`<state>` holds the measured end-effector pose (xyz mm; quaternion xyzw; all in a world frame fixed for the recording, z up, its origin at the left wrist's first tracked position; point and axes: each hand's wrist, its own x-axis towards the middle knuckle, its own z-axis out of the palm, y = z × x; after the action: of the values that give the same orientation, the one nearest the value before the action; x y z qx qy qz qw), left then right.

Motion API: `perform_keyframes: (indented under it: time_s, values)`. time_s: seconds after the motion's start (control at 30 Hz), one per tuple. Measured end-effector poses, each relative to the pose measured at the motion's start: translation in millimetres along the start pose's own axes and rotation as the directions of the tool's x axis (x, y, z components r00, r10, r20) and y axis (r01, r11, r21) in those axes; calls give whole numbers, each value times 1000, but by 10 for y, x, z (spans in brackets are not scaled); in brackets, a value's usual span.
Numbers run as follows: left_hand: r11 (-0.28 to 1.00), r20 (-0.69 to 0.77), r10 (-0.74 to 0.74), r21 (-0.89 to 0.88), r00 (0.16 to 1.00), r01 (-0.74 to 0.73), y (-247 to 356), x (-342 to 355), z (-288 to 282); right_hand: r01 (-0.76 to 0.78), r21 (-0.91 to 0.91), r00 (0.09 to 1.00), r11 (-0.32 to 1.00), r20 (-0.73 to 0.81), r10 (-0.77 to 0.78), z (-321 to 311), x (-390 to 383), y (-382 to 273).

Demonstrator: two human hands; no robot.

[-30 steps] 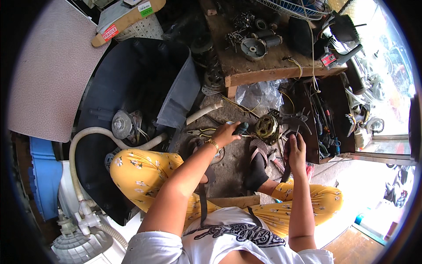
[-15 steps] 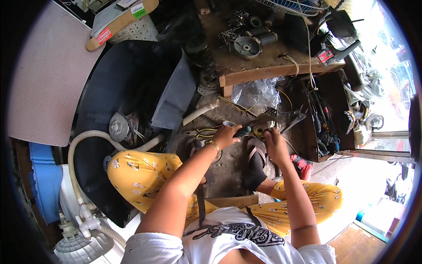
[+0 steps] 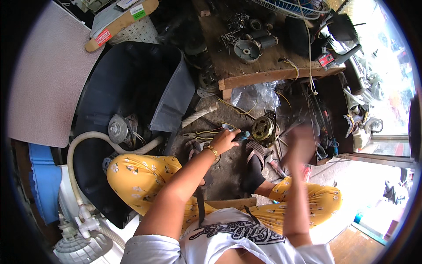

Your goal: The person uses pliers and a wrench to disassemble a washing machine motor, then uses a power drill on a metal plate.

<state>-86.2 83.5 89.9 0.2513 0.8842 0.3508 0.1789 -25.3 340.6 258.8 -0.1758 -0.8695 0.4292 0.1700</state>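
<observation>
My left hand [image 3: 225,141] is closed around a screwdriver [image 3: 244,134] with a dark and teal handle, held low over the ground between my feet. Just right of it, a round brass-coloured motor [image 3: 263,129] with openings in its end cover rests on the ground. My right hand [image 3: 303,141] is smeared by motion and sits apart from the motor, close to a dark tool box [image 3: 347,141]. Whether its fingers hold anything cannot be made out. Pliers with yellow handles [image 3: 206,132] lie to the left of my left hand.
A wooden bench [image 3: 281,70] ahead bears motor parts and loose screws. At left stands a large dark tub [image 3: 94,110] with a pale hose [image 3: 74,165] along it. Crumpled clear plastic [image 3: 252,94] lies under the bench edge. A red tool is partly hidden behind my right arm.
My right hand has left the motor and swung right toward the tool box. The motor now shows more of its face. My left hand stays almost in place with the screwdriver.
</observation>
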Motion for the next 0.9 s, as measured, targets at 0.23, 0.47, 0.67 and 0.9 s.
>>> perform_keyframes:
  time_s: [0.23,0.47,0.67,0.9]
  values:
    - [1000,-73,4,-2,997,-5,-301,-122,44,-374,118,885,920,340,317,266,-256,71]
    - [987,-106,-111,-128,988,97,-153,-78,-87,-469,405,877,785,320,360,-20,-189,-127]
    - [973,-135,-133,-208,982,104,-203,-150,-68,-477,393,865,786,367,342,113,-302,19]
    - [974,-109,-133,-200,985,109,-266,-142,-80,-493,396,850,775,411,330,224,-334,-20]
